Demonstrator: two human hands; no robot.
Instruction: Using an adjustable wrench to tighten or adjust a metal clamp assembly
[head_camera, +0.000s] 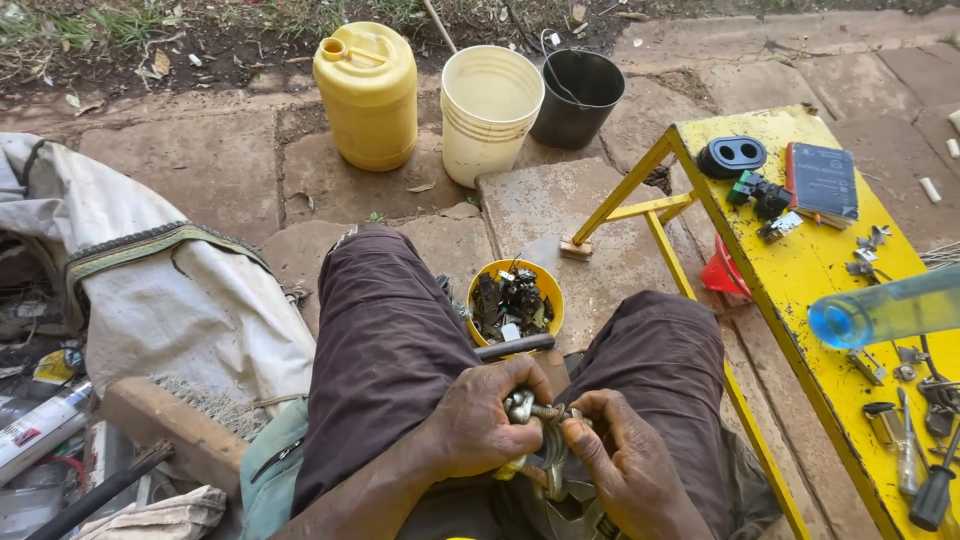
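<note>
From the head view, the left hand (480, 420) wraps a metal padlock (522, 408) over the lap, its grip pressed around the body. The right hand (625, 465) pinches a thin key-like piece (553, 411) lying roughly level, pointing left into the padlock. Both hands touch it. A yellow bowl (515, 300) of parts sits just beyond the knees, a yellow table (800, 270) to the right.

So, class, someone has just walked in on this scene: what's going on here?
A seated person works over their lap, outdoors on stone paving. The left hand grips a small metal padlock, while the right hand pinches a thin metal piece at it. Between the knees sits a yellow bowl of dark metal parts. A yellow table on the right holds tools, and a yellow jerrycan and two buckets stand farther off.
</note>
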